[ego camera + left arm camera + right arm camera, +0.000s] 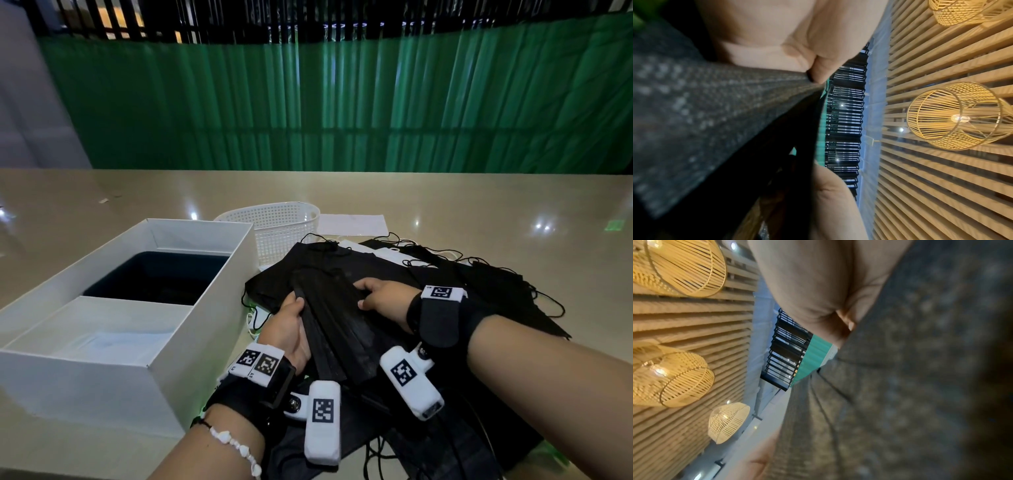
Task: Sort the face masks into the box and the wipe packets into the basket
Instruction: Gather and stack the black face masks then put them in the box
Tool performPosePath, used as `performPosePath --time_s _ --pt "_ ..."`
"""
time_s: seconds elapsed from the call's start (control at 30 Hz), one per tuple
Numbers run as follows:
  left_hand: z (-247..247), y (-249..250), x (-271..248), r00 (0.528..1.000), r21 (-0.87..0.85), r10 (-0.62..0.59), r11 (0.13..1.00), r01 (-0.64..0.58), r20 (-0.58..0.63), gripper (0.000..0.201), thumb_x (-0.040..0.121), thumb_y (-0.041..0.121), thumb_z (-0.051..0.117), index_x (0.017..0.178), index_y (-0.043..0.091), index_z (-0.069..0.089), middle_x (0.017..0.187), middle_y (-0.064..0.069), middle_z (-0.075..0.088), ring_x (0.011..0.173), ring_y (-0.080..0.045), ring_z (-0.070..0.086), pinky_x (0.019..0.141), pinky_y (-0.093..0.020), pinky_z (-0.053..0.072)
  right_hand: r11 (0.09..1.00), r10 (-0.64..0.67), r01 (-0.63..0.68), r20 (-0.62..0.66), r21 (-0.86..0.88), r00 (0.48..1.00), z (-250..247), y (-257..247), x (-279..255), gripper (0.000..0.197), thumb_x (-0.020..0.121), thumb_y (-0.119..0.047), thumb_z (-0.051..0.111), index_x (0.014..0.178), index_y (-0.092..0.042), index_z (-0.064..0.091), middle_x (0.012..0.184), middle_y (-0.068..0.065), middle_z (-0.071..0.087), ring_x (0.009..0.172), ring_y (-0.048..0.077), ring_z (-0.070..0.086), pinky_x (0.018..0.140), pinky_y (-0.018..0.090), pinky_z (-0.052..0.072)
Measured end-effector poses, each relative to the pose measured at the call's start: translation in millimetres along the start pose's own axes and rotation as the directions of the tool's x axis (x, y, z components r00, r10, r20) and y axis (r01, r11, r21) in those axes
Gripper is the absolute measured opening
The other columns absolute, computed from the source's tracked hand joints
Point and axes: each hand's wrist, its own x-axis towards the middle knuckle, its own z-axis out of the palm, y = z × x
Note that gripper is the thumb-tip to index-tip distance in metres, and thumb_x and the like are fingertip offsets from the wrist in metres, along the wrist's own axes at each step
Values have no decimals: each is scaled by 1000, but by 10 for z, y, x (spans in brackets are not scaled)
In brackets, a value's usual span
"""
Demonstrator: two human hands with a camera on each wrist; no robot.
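A stack of black face masks (pixel 337 325) is held between both hands above a wider heap of black masks (pixel 486 294). My left hand (pixel 291 325) grips the stack's left edge, thumb on top. My right hand (pixel 383 298) grips its right side with curled fingers. In the left wrist view the dark mask fabric (pixel 715 113) fills the left, pinched under my fingers (pixel 824 71). The right wrist view shows the mask fabric (pixel 910 386) close up against my palm. A white box (pixel 161 356) with a dark inner tray stands left. A white perforated basket (pixel 284 229) stands behind it.
White packets (pixel 352 224) lie flat behind the heap, right of the basket, and another white item (pixel 257 318) peeks from under the masks by my left hand. Ear loops trail off the heap to the right. The beige table (pixel 513 212) stretches to a green curtain.
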Motion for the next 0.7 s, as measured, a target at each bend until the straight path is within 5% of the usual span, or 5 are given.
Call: performPosePath --time_s 0.17,0.27,0.43,0.53,0.7 --pt "63 41 -108 992 -21 11 1000 -8 124 37 103 16 22 132 13 46 113 -20 63 96 -30 62 97 -52 42 952 2 14 -52 306 999 -9 -62 25 29 87 -4 55 113 -16 59 114 13 63 106 31 60 99 44 46" --pt "107 44 -126 990 -58 -6 998 14 141 36 102 20 29 131 12 50 105 -18 67 84 -27 68 85 -46 52 904 -38 71 -87 422 995 9 -125 4 26 89 -3 52 112 -14 57 110 14 63 106 33 60 99 47 46" --pt "154 101 -194 981 -79 -77 993 92 178 62 96 53 29 117 3 60 109 -22 67 89 -30 69 87 -44 52 939 -145 171 -108 298 984 11 -176 -112 32 86 -15 57 116 -24 54 110 7 65 103 28 63 97 46 48" --pt "152 137 -177 983 -69 -48 996 61 180 62 98 50 25 108 2 62 97 -20 71 85 -28 70 84 -43 48 956 -189 196 -52 217 981 -24 -165 -194 30 87 -19 56 116 -27 51 96 0 65 93 24 64 95 44 49" --pt "89 143 -84 995 -18 -67 997 69 69 53 102 41 24 112 1 57 98 -17 69 96 -27 63 91 -43 46 978 -167 172 -48 119 985 -126 -127 -252 38 90 -19 56 126 -21 49 106 3 62 98 24 61 98 41 46"
